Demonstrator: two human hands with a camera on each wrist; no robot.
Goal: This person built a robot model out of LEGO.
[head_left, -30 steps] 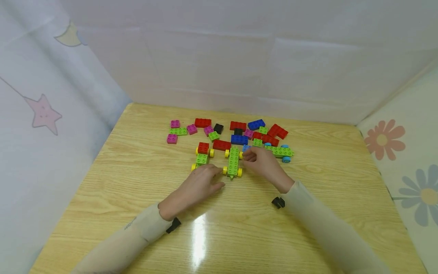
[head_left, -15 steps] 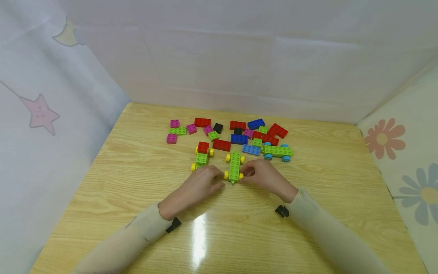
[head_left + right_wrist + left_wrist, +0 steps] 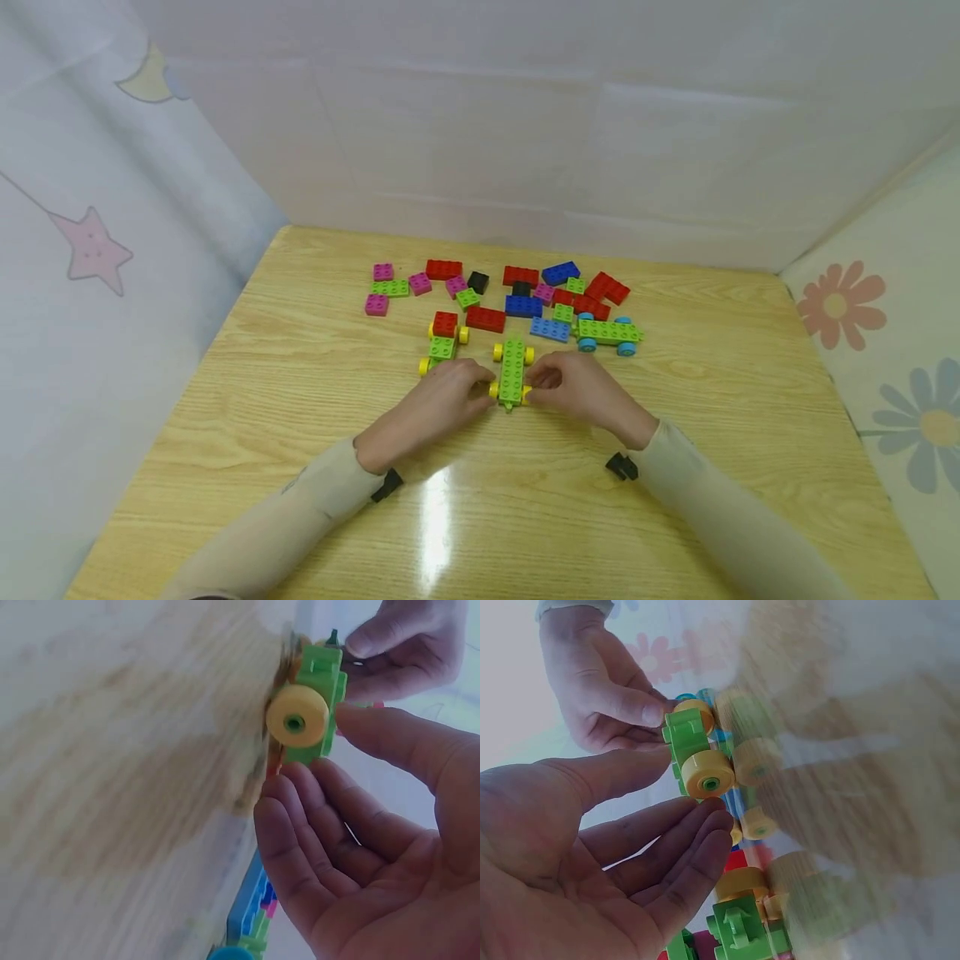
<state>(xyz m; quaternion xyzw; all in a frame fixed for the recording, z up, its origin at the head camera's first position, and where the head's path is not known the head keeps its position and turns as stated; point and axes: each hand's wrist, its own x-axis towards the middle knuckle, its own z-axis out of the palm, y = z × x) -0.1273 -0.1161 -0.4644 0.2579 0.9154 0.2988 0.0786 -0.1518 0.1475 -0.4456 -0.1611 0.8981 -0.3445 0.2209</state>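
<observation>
A lime-green studded toy car base [image 3: 512,371] with yellow wheels stands on the table between both hands, its near end toward me. My left hand [image 3: 438,400] holds its near left wheel [image 3: 709,775], thumb on one side and loosely bent fingers on the other. On the opposite side my right hand [image 3: 588,387] holds the near right wheel [image 3: 297,716] the same way, its thumb tip at the green body. Left of it stands a second yellow-wheeled green car [image 3: 442,346] carrying a red brick [image 3: 446,323]; my left hand partly hides its near end.
Right of centre stands a green base with blue wheels [image 3: 609,331]. Next to it lies a light blue brick [image 3: 551,328]. Farther back several bricks lie in a loose row, among them a red brick [image 3: 486,318] and a dark blue brick [image 3: 523,306]. A wall cloth hangs behind the table.
The green car base has moved toward me, then slightly left. My right hand has drawn back from its far wheel to its near wheel. My left hand has shifted slightly right, against it.
</observation>
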